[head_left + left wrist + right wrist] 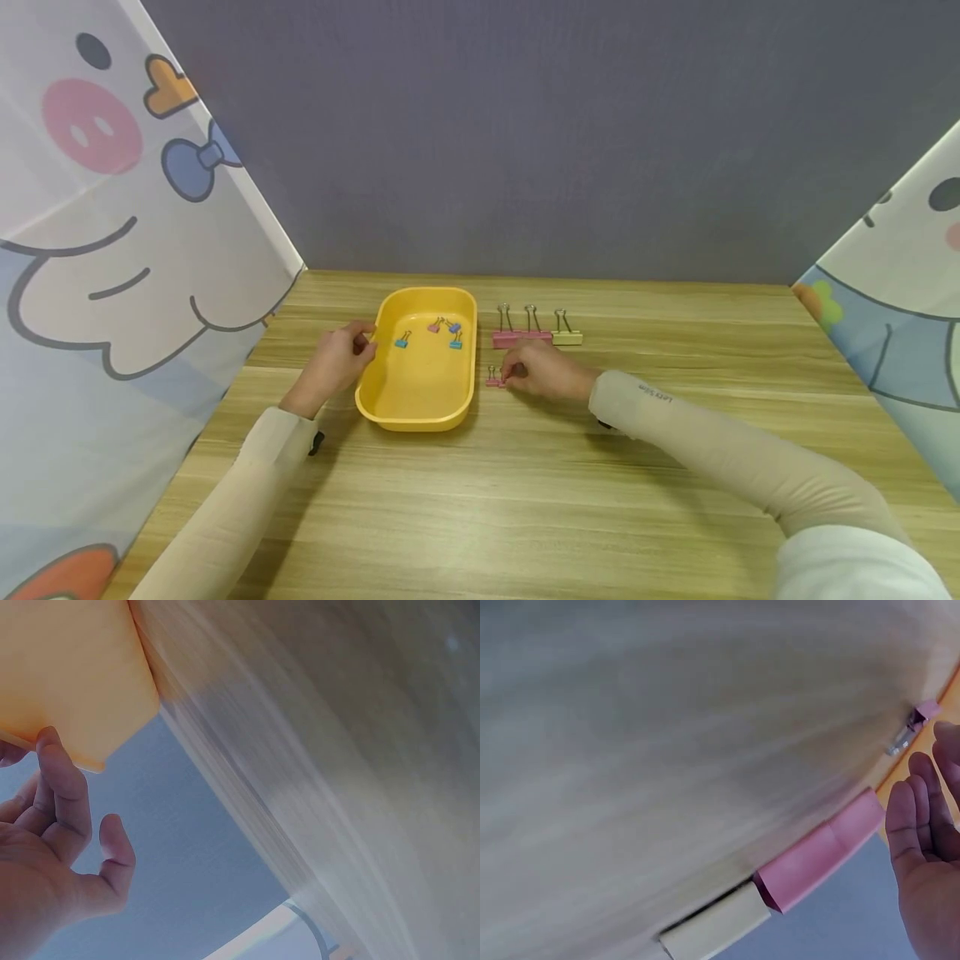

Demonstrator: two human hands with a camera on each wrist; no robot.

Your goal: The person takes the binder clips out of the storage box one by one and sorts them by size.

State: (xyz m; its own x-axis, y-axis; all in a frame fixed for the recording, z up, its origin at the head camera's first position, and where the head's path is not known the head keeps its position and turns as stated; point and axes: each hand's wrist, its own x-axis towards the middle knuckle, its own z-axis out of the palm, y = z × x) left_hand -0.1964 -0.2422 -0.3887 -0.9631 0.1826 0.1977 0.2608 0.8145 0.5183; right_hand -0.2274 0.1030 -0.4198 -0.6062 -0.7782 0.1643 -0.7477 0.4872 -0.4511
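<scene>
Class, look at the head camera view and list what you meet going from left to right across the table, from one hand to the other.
Left hand → yellow tray → small pink clip → right hand. The row of three larger clips behind the right hand overlaps it in this order, so it is left out.

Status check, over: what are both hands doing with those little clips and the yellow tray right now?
Left hand grips yellow tray rim. Right hand open, fingers at small pink binder clip on table. Three larger clips lined up just behind; nothing blocking.
</scene>
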